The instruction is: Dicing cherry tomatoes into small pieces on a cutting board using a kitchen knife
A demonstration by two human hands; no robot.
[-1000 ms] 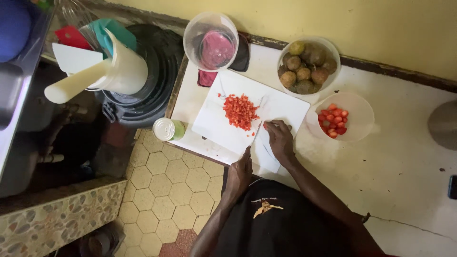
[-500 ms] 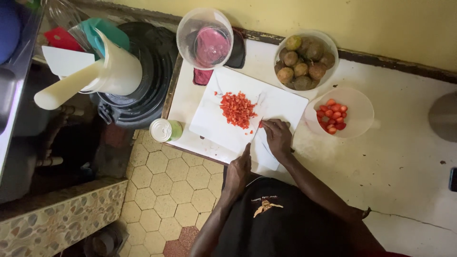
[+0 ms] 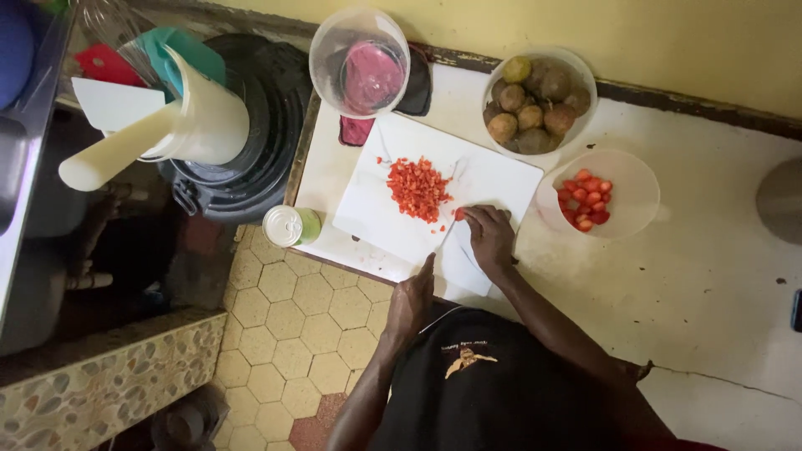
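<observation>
Looking down from my head camera, my left hand (image 3: 409, 302) sits nearest, at the surface's (image 3: 735, 284) near edge, closed around what looks like a knife whose blade (image 3: 455, 250) runs up toward the board (image 3: 493, 179). Beyond it, my right hand (image 3: 489, 236) rests fingers-down on the board, pinning a small red piece (image 3: 459, 214) at its fingertips; I cannot tell if it grips it. The chopped red pile (image 3: 418, 189) lies just up and left of that hand. Farther right stands a bowl of red chunks (image 3: 614, 196); beyond, a bowl of round fruit (image 3: 535, 104).
</observation>
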